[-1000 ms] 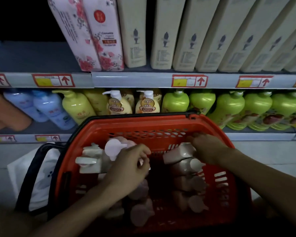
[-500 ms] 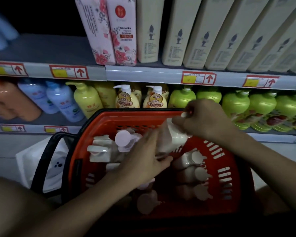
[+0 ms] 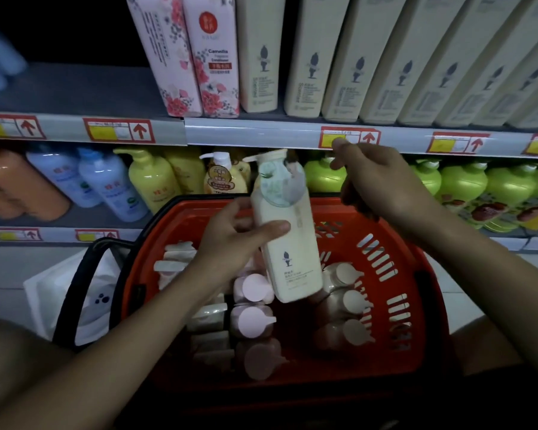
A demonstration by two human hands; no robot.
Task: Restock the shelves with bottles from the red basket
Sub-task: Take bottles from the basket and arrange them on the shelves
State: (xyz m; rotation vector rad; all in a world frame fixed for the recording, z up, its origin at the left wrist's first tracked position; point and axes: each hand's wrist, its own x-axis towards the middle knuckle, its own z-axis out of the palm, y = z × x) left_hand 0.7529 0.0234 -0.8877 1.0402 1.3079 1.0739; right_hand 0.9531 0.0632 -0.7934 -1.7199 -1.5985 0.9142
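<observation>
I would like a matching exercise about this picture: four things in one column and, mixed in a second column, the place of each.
1. cream bottle
2. green bottles
3. floral pink bottles
4. pink-capped bottles

A. upper shelf
B. inside the red basket
C. held in the left hand
D. lower shelf, right side

Pairs: 1-C, 2-D, 3-A, 4-B

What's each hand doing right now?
Left hand: holding the cream bottle above the red basket.
Right hand: fingers loosely curled, holding nothing.
</observation>
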